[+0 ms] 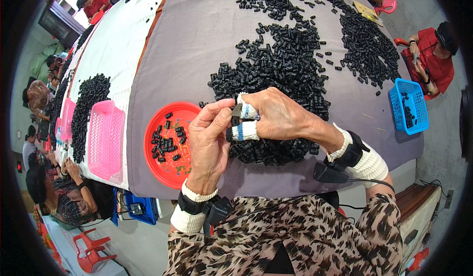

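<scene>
Fingers (pixel 217 107) of the left hand (pixel 208 145) are nearly together, thumb and forefinger pinching 1 small dark piece (pixel 237 110) above the desk (pixel 167 74). From the other side the right hand (pixel 283 111) curls in against the piece, with white wraps (pixel 250 111) around its digits; how firmly it grips is hidden by the wraps. Beneath and beyond the hands spreads a broad heap of short black cylinders (pixel 276 74), loose ones straying at its edges. Grey cloth covers this part of the desk; to the left, past an orange-red edge, runs a white surface (pixel 123 34) with black piles of its own. Near the desk's right side lie 2 thin sticks (pixel 367 116). Other people sit around, among them a person in red (pixel 433 64) at the right, with grey floor (pixel 446 143) beyond.

Just left of the left hand, a round red tray (pixel 156 171) holds a loose scatter of black cylinders. Farther left, a pink lattice basket (pixel 119 145) sits on the white surface. By the desk's right edge, a blue lattice basket (pixel 420 103) contains a small batch of black cylinders.
</scene>
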The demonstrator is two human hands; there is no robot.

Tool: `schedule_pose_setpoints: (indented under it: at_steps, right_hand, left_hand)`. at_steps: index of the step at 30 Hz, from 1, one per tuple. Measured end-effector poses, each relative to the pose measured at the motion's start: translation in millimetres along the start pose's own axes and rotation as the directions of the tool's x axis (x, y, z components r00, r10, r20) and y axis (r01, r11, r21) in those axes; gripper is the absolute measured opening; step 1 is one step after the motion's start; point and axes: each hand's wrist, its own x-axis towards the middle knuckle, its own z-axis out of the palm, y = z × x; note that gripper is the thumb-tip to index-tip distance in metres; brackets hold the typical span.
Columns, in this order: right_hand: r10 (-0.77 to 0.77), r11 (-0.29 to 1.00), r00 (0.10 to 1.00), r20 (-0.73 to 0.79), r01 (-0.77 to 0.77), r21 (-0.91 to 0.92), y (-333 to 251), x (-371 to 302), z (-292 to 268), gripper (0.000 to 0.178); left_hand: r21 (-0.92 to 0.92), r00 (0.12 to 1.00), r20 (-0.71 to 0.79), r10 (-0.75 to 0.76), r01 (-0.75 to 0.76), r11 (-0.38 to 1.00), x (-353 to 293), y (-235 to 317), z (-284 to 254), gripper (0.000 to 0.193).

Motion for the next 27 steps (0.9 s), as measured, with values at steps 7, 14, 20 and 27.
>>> schedule_pose_setpoints:
  at_steps: [7, 14, 20, 27]
  right_hand:
    - [-0.008, 1.000, 0.999, 0.043, 0.009, -0.011, -8, -1, -2, 0.024]
    - [0.053, 0.989, 0.995, -0.087, -0.040, 0.145, -9, -3, -4, 0.028]
    - [0.079, 0.988, 0.991, -0.107, -0.064, 0.143, -7, -2, -3, 0.033]
    - [0.089, 0.989, 0.989, -0.114, -0.073, 0.131, 12, -1, 1, 0.038]
  left_hand:
    - [-0.027, 0.999, 0.046, -0.018, 0.020, 0.999, 0, 2, -2, 0.019]
    - [-0.254, 0.989, 0.121, -0.088, 0.117, 0.960, 5, -5, -5, 0.020]
    - [-0.207, 0.988, 0.122, -0.095, 0.119, 0.971, 4, -3, -4, 0.024]
    - [0.030, 0.997, -0.079, -0.026, 0.029, 0.999, 5, -1, -26, 0.022]
